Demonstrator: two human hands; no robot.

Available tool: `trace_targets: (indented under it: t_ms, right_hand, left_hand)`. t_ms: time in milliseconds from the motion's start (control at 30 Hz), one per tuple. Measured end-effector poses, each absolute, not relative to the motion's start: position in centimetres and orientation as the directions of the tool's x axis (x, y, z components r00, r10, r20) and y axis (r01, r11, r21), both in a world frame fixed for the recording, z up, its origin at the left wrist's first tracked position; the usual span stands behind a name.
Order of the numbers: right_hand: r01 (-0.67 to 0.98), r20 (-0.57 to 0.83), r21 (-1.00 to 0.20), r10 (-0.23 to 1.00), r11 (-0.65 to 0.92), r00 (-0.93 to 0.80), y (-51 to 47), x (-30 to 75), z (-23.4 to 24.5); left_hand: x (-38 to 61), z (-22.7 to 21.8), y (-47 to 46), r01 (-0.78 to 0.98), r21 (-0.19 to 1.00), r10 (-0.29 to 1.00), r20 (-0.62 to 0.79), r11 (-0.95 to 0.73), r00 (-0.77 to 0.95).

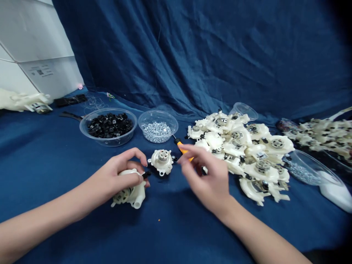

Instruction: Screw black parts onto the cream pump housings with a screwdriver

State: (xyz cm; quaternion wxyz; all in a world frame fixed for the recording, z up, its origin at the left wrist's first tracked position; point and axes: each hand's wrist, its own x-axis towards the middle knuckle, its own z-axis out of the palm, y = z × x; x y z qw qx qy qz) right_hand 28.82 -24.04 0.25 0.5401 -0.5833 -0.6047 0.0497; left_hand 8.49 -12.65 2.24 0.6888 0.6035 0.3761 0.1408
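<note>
My left hand (121,172) is closed around a cream plastic pump-like housing (139,196) with a round metal motor set in it. Its thumb and fingers press at a small black clip (147,175) on the upper edge. To the right sits a second cream housing (162,161), motor facing up, with a black piece at its right side. Next to that piece, my right hand (206,174) has its thumb and index finger curled close together; whatever lies between the tips is too small to make out. An orange-handled screwdriver (182,147) shows behind the right fingers, partly hidden by them.
Behind the hands stand a bowl of black clips (110,126) and a bowl of silver screws (158,130). A heap of cream housings (239,143) lies to the right, beside a tilted clear container (308,170) with screws. White boxes (46,69) stand back left, before a blue cloth (206,55).
</note>
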Motion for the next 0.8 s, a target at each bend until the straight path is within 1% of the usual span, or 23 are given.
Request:
trace_targets:
  t_ms: [67, 100, 167, 233, 300, 367, 433, 533, 667, 800]
  right_hand:
    - [0.620, 0.531, -0.757, 0.749, 0.207, 0.397, -23.5, 30.2, 1.1]
    - [0.619, 0.498, -0.768, 0.760, 0.164, 0.417, -23.3, 30.8, 1.3]
    - [0.672, 0.463, -0.732, 0.803, 0.108, 0.376, -22.9, 31.6, 1.4]
    - [0.758, 0.417, -0.649, 0.864, 0.065, 0.283, -22.7, 31.8, 1.1]
    - [0.816, 0.327, -0.578, 0.921, 0.017, 0.213, -22.8, 31.7, 0.6]
    - [0.836, 0.235, -0.548, 0.954, -0.030, 0.187, -22.8, 31.4, 0.2]
    - [0.831, 0.187, -0.554, 0.966, -0.045, 0.177, -22.6, 31.1, -0.2]
    - [0.828, 0.177, -0.560, 0.970, -0.040, 0.166, -22.2, 30.8, -0.8]
    - [0.841, 0.215, -0.540, 0.961, -0.032, 0.174, -21.8, 30.8, -1.5]
    - [0.802, 0.291, -0.596, 0.941, 0.037, 0.173, -21.5, 30.8, -2.0]
  left_hand:
    - [8.5, 2.4, -12.5, 0.269, 0.932, 0.633, -0.364, 0.245, 0.684]
    - [8.4, 2.4, -12.5, 0.273, 0.929, 0.626, -0.371, 0.251, 0.686]
    - [8.3, 2.5, -12.2, 0.273, 0.924, 0.617, -0.382, 0.268, 0.688]
    - [8.2, 2.4, -12.0, 0.271, 0.918, 0.600, -0.395, 0.290, 0.695]
    - [8.2, 2.3, -11.9, 0.273, 0.912, 0.580, -0.407, 0.308, 0.706]
    - [8.1, 2.2, -11.8, 0.268, 0.910, 0.570, -0.409, 0.317, 0.712]
    - [8.1, 2.2, -11.7, 0.259, 0.912, 0.572, -0.402, 0.318, 0.715]
    - [8.1, 2.2, -11.7, 0.268, 0.913, 0.574, -0.402, 0.307, 0.714]
    - [8.1, 2.2, -11.7, 0.268, 0.910, 0.567, -0.407, 0.316, 0.716]
    - [8.1, 2.2, -11.6, 0.267, 0.912, 0.571, -0.404, 0.312, 0.714]
